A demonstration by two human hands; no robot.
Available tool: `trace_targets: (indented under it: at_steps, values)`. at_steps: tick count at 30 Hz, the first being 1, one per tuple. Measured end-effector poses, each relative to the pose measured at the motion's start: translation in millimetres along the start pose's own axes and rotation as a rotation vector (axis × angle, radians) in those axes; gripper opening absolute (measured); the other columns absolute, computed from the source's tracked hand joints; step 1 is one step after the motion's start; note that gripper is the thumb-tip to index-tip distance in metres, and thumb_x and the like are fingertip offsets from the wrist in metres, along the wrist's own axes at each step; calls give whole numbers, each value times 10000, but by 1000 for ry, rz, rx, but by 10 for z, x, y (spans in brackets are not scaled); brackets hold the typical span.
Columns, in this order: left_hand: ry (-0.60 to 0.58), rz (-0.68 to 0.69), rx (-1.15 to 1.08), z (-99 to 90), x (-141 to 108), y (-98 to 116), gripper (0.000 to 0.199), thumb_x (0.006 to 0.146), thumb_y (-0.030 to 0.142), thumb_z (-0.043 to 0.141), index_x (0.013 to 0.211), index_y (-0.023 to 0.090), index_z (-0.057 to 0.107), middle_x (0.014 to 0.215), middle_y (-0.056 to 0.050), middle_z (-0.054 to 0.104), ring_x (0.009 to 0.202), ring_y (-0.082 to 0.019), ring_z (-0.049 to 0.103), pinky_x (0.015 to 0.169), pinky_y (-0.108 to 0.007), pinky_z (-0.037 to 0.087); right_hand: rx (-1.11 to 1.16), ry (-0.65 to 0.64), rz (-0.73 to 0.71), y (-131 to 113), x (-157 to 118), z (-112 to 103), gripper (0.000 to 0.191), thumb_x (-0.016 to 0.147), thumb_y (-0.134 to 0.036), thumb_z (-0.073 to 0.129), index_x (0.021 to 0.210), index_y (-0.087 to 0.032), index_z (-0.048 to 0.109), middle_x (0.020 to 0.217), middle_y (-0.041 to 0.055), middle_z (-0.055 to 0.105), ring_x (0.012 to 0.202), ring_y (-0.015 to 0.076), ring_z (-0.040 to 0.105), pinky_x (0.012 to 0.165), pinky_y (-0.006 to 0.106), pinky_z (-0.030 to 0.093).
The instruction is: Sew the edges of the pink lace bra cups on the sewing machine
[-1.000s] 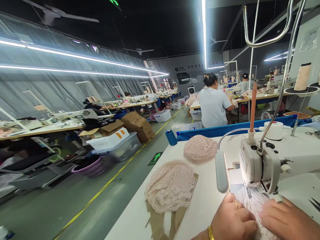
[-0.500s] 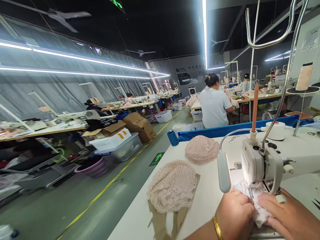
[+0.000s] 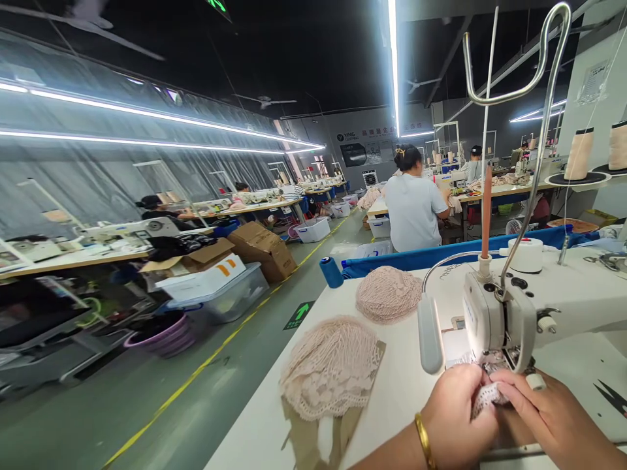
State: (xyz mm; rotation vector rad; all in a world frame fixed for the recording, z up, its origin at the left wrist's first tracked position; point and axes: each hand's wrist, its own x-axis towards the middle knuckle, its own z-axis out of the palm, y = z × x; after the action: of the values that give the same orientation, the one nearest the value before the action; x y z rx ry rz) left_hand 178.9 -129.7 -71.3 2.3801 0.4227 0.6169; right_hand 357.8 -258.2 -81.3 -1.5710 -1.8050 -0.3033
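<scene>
A white sewing machine (image 3: 494, 313) stands at the right, its lit needle area just beyond my fingers. My left hand (image 3: 458, 408) is closed on the near edge of a pale lace piece (image 3: 484, 398), a gold bangle at its wrist. My right hand (image 3: 543, 408) pinches the same lace from the other side. The lace runs under the presser foot, largely hidden by my hands. Left of the machine lies a beige lace cup (image 3: 330, 372), with a second lace cup (image 3: 389, 294) behind it.
A blue thread cone (image 3: 331, 272) stands at the table's far left corner. Black scissors (image 3: 612, 397) lie at the right. A metal thread guide (image 3: 539, 163) rises above the machine. Ahead, a person in a light shirt (image 3: 413, 205) sits with their back to me.
Both hands have drawn together and now grip the lace's near edge, bunching it; my right hand no longer lies flat on it. The view has swung slightly right.
</scene>
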Motion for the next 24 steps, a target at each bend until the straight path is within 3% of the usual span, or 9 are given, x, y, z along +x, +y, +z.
trace_targets:
  at_steps: [2, 4, 6, 9, 13, 15, 18, 24]
  values:
    - [-32, -4, -18, 5, 13, -11, 180, 725, 179, 675, 845, 228, 549, 825, -5, 636, 784, -202, 604, 755, -305, 488, 4, -29, -5, 5, 3, -4, 388, 1127, -254, 396, 1190, -308, 774, 1104, 9, 859, 956, 202, 832, 836, 282, 674]
    - [-51, 22, -42, -8, 23, -11, 104, 778, 170, 636, 802, 222, 550, 824, -15, 643, 802, -204, 620, 766, -306, 491, -3, -44, -14, 6, -2, -1, 368, 1110, -222, 416, 1212, -315, 757, 1116, -10, 858, 962, 195, 833, 835, 274, 673]
    - [-48, 37, -59, -26, 20, -8, 114, 829, 131, 568, 755, 215, 542, 838, -25, 653, 815, -195, 631, 764, -297, 493, -14, -40, -22, -3, -7, 8, 356, 1104, -199, 410, 1211, -325, 726, 1047, -37, 859, 889, 184, 827, 789, 272, 662]
    - [1, 65, 5, -41, -25, -35, 158, 785, 106, 594, 680, 203, 524, 828, -25, 623, 796, -180, 612, 715, -286, 465, -28, -19, -88, -34, 5, -11, 328, 1130, -199, 354, 1181, -289, 665, 877, -42, 819, 727, 169, 776, 715, 276, 606]
    - [102, 369, 175, -7, -136, -186, 89, 718, 148, 715, 763, 218, 682, 886, -24, 677, 856, -193, 634, 766, -330, 429, -62, -218, -288, -60, 23, -112, 279, 1150, -250, 407, 987, -261, 634, 821, -11, 739, 729, 171, 714, 725, 283, 534]
    - [103, 541, 231, 26, -179, -273, 45, 826, 226, 751, 838, 225, 708, 886, 0, 730, 854, -175, 660, 844, -353, 426, -86, -319, -364, -44, 5, -155, 271, 1147, -326, 468, 928, -259, 612, 842, -5, 712, 755, 182, 689, 713, 292, 501]
    - [101, 674, 300, 66, -211, -343, 193, 1005, 304, 674, 832, 221, 691, 830, 33, 749, 735, -120, 631, 945, -370, 418, -105, -381, -427, 4, -40, -183, 211, 1130, -363, 543, 953, -259, 592, 881, -27, 708, 759, 171, 674, 699, 289, 462]
    - [103, 642, 383, 64, -228, -332, 210, 1020, 290, 668, 818, 247, 710, 812, 51, 756, 675, -109, 618, 1031, -400, 400, -129, -397, -428, 52, -49, -195, 148, 1086, -407, 647, 1047, -266, 629, 944, -41, 746, 788, 163, 715, 744, 283, 499]
